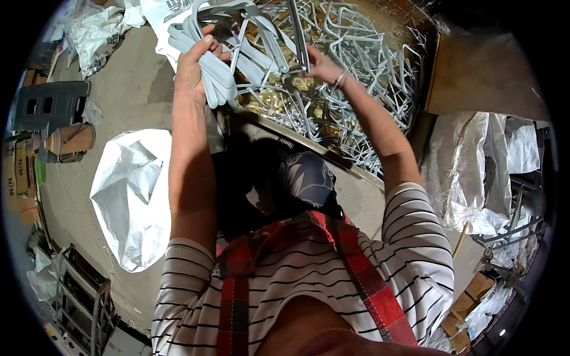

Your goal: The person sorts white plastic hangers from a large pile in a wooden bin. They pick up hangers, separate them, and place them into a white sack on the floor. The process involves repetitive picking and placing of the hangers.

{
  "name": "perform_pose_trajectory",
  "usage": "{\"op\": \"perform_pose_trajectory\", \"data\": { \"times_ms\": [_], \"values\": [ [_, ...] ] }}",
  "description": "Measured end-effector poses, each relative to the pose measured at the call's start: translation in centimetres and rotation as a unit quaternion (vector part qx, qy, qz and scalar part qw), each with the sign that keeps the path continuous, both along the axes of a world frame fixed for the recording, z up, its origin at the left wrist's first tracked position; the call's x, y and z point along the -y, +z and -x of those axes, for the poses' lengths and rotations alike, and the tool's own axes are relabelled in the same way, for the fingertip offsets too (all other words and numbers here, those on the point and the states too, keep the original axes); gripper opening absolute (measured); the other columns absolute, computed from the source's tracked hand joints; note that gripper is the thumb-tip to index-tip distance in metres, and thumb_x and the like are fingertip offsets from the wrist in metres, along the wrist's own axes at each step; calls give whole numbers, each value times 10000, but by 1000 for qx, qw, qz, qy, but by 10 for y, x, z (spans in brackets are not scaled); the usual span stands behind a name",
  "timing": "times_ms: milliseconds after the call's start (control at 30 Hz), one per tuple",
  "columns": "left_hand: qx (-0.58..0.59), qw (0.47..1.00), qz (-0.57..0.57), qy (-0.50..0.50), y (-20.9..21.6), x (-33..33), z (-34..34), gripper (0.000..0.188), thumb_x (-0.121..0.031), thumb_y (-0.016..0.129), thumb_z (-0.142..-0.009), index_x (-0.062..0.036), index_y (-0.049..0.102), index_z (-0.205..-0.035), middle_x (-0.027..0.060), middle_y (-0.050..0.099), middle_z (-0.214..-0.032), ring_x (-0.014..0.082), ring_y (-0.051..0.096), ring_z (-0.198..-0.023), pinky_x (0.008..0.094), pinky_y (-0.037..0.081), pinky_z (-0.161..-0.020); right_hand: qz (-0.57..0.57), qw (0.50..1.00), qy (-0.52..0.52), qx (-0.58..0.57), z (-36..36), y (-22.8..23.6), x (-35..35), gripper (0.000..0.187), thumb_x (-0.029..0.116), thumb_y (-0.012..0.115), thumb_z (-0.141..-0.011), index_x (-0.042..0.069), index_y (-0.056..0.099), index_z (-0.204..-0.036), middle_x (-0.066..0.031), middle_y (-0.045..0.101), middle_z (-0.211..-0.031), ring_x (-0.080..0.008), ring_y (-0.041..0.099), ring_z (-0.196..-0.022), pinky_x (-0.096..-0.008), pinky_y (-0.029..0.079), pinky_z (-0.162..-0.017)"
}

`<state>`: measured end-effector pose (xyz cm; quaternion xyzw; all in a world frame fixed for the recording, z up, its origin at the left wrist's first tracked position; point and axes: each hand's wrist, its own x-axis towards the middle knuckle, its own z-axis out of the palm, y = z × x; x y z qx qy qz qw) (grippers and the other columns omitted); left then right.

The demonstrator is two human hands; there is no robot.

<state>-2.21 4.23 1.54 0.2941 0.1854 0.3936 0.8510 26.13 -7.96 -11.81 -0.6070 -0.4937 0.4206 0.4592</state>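
My left hand is closed round a bundle of bent light-grey strips, flat and rounded at the ends, held above the near left side of a wide heap. To the right, my right hand, with a bracelet at its wrist, grips the lower end of a long narrow grey strip; some of its fingers are hidden behind it. Beneath both hands spreads the heap of thin bent grey pieces, tangled over one another. Crumpled gold-coloured material shows between them.
A straight metal-edged rim runs along the heap's near side. On the floor at left lies a white sack. A brown board and pale sacks stand at right. A metal frame is at lower left.
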Motion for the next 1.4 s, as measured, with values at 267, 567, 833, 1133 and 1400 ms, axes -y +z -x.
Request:
{"op": "perform_pose_trajectory", "data": {
  "times_ms": [267, 567, 833, 1133, 1400],
  "values": [
    [-88, 951, 5, 297, 7, -23, 20, 209, 0, 651, -743, 60, 546, -914, 113, 575, -815, 219, 586, -692, 360, 526, -633, 158, 948, -275, -2, -27, -21, 42, 492, 473, 583, -800, 11, 581, -630, -61, 531, -562, -153, 481, -496, -310, 382, -469],
    [-170, 893, -130, 395, 25, -5, 26, 329, 118, 639, -704, 92, 521, -1009, 153, 583, -954, 235, 594, -787, 341, 508, -695, -22, 889, -309, 337, -91, 43, -62, 368, 342, 488, -844, -6, 572, -926, -145, 589, -668, -254, 581, -580, -356, 445, -524],
    [-217, 921, -48, 321, 36, 15, 22, 248, 60, 631, -734, 61, 531, -961, 119, 592, -823, 195, 588, -622, 307, 486, -591, 110, 876, -212, 420, -47, -39, -212, 285, 223, 549, -775, -1, 633, -931, -230, 605, -985, -361, 587, -934, -430, 477, -782],
    [-261, 905, -47, 333, 24, 2, 38, 206, -13, 658, -719, 104, 586, -872, 146, 615, -771, 187, 594, -620, 297, 479, -581, 122, 878, 20, 463, -15, -79, -124, 258, 246, 515, -826, 23, 610, -916, -221, 608, -855, -405, 569, -803, -440, 468, -695],
    [-381, 870, -179, 257, 35, 23, 28, 185, -77, 675, -708, 78, 629, -799, 97, 641, -705, 139, 590, -617, 276, 465, -608, 67, 813, -45, 577, 38, 97, -4, 305, 237, 453, -865, 165, 463, -1161, -193, 619, -795, -364, 601, -733, -461, 474, -634]
  ]
}}
